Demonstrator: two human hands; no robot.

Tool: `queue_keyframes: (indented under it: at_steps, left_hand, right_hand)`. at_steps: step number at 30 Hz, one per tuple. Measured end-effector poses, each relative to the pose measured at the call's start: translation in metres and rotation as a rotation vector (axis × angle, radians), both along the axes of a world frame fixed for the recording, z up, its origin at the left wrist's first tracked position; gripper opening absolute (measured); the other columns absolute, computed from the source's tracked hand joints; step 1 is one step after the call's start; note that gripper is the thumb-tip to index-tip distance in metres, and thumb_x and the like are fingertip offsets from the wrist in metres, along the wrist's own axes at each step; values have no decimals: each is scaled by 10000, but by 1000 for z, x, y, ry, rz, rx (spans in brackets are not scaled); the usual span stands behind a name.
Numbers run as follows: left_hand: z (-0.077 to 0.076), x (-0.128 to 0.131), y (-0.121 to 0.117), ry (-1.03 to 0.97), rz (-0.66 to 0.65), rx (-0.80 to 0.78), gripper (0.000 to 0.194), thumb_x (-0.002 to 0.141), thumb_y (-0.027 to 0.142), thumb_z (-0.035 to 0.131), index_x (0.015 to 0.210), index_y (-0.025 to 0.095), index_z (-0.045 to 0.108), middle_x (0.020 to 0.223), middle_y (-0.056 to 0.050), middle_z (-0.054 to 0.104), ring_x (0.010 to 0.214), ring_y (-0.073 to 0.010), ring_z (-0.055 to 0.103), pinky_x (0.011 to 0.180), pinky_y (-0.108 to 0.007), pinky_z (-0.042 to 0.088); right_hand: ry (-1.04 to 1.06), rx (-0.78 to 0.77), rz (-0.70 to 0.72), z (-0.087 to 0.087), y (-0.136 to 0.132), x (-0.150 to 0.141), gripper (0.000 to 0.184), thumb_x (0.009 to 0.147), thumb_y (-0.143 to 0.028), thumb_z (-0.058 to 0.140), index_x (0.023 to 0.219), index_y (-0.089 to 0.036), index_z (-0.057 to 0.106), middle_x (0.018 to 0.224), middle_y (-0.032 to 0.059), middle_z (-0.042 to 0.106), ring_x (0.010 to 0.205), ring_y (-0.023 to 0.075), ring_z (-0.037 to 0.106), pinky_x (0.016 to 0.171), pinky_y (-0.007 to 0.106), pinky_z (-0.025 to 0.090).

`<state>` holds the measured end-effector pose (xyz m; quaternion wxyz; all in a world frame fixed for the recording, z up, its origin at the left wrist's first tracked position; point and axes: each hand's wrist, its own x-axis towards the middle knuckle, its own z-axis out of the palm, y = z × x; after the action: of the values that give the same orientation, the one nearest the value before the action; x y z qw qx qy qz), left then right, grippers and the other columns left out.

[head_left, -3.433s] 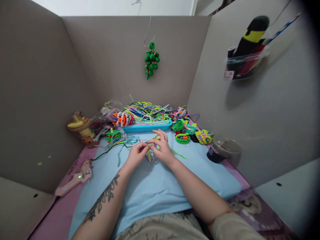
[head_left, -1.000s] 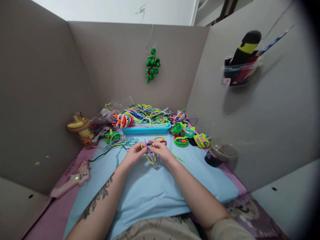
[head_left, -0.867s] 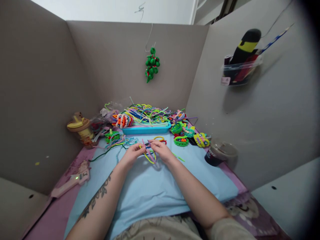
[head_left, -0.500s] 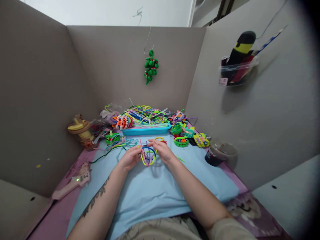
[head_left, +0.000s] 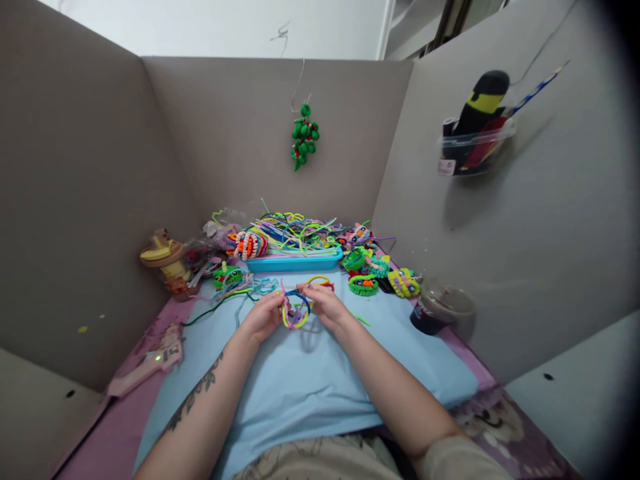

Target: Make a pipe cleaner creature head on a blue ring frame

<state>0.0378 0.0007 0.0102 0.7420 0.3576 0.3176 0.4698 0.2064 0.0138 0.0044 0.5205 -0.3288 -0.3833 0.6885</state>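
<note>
I am holding a small loop (head_left: 296,312) of coloured pipe cleaners between both hands, just above the blue mat (head_left: 310,380) at the bench centre. My left hand (head_left: 263,317) is pinching the loop's 9 o'clock side, fingers closed on it; my right hand (head_left: 325,304) is pinching its 1 o'clock side, thumb and forefinger closed, the other fingers curled. The step in hand appears to be bending or twisting the strands into a ring. The next move probably calls for a firm hold at one side while the other hand is turning the free ends, which are too small to make out. At 12 o'clock, the teal tray (head_left: 295,261) is carrying loose pipe cleaners (head_left: 295,230); at 2 o'clock, finished pieces (head_left: 380,270) and a dark cup (head_left: 435,310) are lying; at 9 o'clock, a glue gun (head_left: 147,360).
</note>
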Motion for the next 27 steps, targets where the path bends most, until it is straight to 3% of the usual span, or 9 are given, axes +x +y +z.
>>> queue_keyframes:
  at_steps: [4,11,15,20,27]
  left_hand:
    - [-2,4,0,15,36,-40,117,666,184,692,666,115,599,561,1,559,504,-87,505,499,-202,386]
    - [-1,5,-2,10,40,-40,104,668,165,690,680,120,597,579,10,562,515,-82,518,507,-193,400]
    - [3,7,-4,17,46,-4,124,665,185,702,702,126,598,580,16,569,489,-72,505,486,-186,392]
    - [1,7,-4,28,71,37,177,643,207,723,726,142,581,568,31,560,482,-75,514,470,-184,386]
    - [0,5,-2,23,104,15,262,601,168,746,797,164,572,597,41,589,480,-76,540,468,-177,394]
  right_hand:
    - [-23,-14,55,-1,-1,-2,333,545,-340,760,818,-168,676,789,17,644,722,148,550,692,271,372]
    - [-68,43,46,-4,1,2,269,495,-326,790,622,-150,631,1008,52,618,802,155,543,766,276,369]
    - [-52,8,65,-6,1,1,330,525,-349,781,780,-170,670,850,30,641,757,151,545,760,283,368]
    - [-37,20,99,-8,0,-1,263,510,-309,792,671,-153,655,877,37,649,765,147,557,773,282,376]
    - [-27,11,66,-6,-2,-2,287,510,-302,787,733,-160,676,841,28,659,734,144,567,781,291,390]
